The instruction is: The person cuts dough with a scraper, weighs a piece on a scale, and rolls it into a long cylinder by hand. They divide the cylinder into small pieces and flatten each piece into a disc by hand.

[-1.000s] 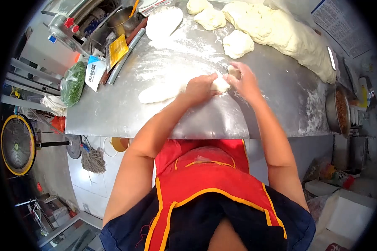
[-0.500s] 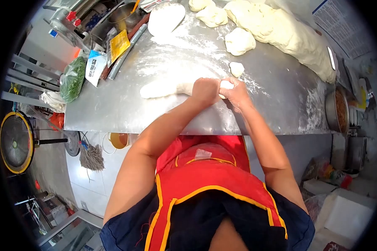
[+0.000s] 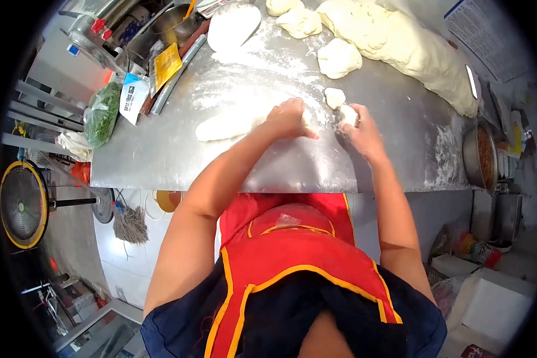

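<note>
A pale dough roll (image 3: 224, 127) lies on the floured steel table. My left hand (image 3: 287, 119) is closed over its right end, which the fingers mostly hide. To the right, my right hand (image 3: 365, 132) pinches a small dough piece (image 3: 348, 115) between thumb and fingers, apart from the roll. Just beyond that hand, another small dough piece (image 3: 335, 97) rests on the table.
Farther back sit a rounded dough lump (image 3: 339, 58), two more lumps and a large dough mass (image 3: 400, 45). At left are a rolling pin, packets and a bag of greens (image 3: 102, 116). A metal bowl of brown filling (image 3: 482, 156) stands at the right edge.
My hands, together before, have moved apart. The right hand has gone right and slightly away from me with the small dough piece, now separate from the roll. The left hand has shifted slightly.
</note>
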### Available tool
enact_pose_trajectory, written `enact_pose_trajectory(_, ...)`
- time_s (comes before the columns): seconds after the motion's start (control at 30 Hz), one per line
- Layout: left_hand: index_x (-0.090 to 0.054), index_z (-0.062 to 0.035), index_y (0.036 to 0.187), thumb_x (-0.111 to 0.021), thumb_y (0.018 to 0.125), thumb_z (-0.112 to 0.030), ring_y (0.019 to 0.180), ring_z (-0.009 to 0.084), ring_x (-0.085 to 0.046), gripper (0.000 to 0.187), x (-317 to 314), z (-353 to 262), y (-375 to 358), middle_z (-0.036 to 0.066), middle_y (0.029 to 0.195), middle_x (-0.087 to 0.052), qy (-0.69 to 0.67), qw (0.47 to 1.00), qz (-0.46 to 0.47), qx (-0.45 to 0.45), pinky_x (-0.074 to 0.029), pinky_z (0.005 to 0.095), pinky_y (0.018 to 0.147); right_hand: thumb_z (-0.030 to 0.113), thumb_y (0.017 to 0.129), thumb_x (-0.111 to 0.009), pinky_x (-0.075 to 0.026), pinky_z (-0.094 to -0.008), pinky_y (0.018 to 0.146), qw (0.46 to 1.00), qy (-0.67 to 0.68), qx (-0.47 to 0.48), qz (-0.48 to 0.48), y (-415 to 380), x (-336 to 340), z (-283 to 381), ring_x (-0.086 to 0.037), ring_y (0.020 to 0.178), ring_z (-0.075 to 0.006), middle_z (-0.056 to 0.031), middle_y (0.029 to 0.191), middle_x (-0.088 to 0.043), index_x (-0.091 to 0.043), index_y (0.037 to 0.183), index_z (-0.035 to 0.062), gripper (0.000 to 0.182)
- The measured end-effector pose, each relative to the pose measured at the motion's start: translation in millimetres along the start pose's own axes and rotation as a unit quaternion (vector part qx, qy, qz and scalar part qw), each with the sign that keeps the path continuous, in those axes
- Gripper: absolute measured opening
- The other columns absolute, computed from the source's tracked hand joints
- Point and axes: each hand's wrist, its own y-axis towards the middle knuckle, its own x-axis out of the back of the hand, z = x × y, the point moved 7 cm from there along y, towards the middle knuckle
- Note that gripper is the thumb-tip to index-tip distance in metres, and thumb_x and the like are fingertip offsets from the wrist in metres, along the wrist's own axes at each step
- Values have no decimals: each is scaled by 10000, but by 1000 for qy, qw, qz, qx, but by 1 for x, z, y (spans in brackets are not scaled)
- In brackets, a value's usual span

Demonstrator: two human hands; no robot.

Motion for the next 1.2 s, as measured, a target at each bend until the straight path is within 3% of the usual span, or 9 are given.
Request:
enact_pose_trajectory(0.1,-567,-6,1084,-857,566,-509,1105,346,-555,778,8,0,-20,188,1112,-592,115,993,-12,-31,-444,415,906,229,825,-714,-461,-421,899,948,-316,29,-20,4,-15,-9,-583,1015,-377,-158,1126,-634,-605,1208,103,418)
enact_pose_trajectory(0.2,-563,-23,1064,-821,646,-454,1037,351,-578,653,7,5,-25,174,1030,-623,134,989,-36,-51,-465,417,852,237,805,-728,-477,-450,892,886,-451,108,-14,3,-21,17,-573,1068,-384,-189,1145,-620,-590,1207,69,457)
enact_pose_trajectory(0.3,-568,-44,1056,-785,706,-430,977,353,-603,564,10,9,-26,172,967,-649,55,996,-28,-67,-481,424,810,268,799,-750,-480,-417,882,928,-277,245,-51,-7,-29,56,-557,1111,-344,-193,1201,-593,-585,1224,47,507)
enact_pose_trajectory(0.37,-574,-53,1050,-772,720,-437,941,358,-617,544,11,8,-27,172,931,-660,3,996,-24,-81,-489,427,789,274,795,-761,-484,-376,850,992,-29,96,81,0,-56,39,-570,1075,-278,-190,1200,-581,-575,1233,27,536)
enact_pose_trajectory(0.43,-577,-59,1040,-767,720,-455,903,362,-629,543,12,10,-29,172,896,-666,-38,994,-37,-94,-494,430,772,234,785,-776,-496,-302,710,967,132,-74,205,3,-85,23,-602,890,-159,-148,1081,-621,-585,1212,-10,528)
enact_pose_trajectory(0.63,-598,-59,1066,-775,687,-432,798,328,-651,561,6,7,-36,158,836,-671,67,988,-107,-88,-484,418,775,112,749,-747,-441,-256,492,971,203,-67,107,4,-107,17,-553,571,-105,-37,736,-631,-661,1060,7,339)
enact_pose_trajectory(1.03,-708,-87,747,-709,680,-304,656,309,-657,228,-5,12,-22,133,671,-661,66,990,-114,-43,-497,410,713,-11,689,-673,-478,-260,568,949,287,-107,81,-1,-99,17,-588,648,-129,-43,776,-621,-656,958,30,273)
enact_pose_trajectory(1.17,-697,-80,731,-737,691,-419,655,320,-655,344,7,29,-9,137,653,-650,67,974,-215,2,-504,419,736,-2,726,-692,-503,-285,701,895,390,-99,195,-7,-78,54,-627,797,-155,-75,911,-652,-641,1029,10,308)
enact_pose_trajectory(1.2,-693,-67,774,-752,678,-455,701,320,-660,405,16,34,-8,152,699,-660,50,978,-198,37,-502,420,754,24,744,-688,-508,-297,711,942,292,-55,160,7,-68,58,-636,803,-173,-93,914,-657,-632,1048,2,309)
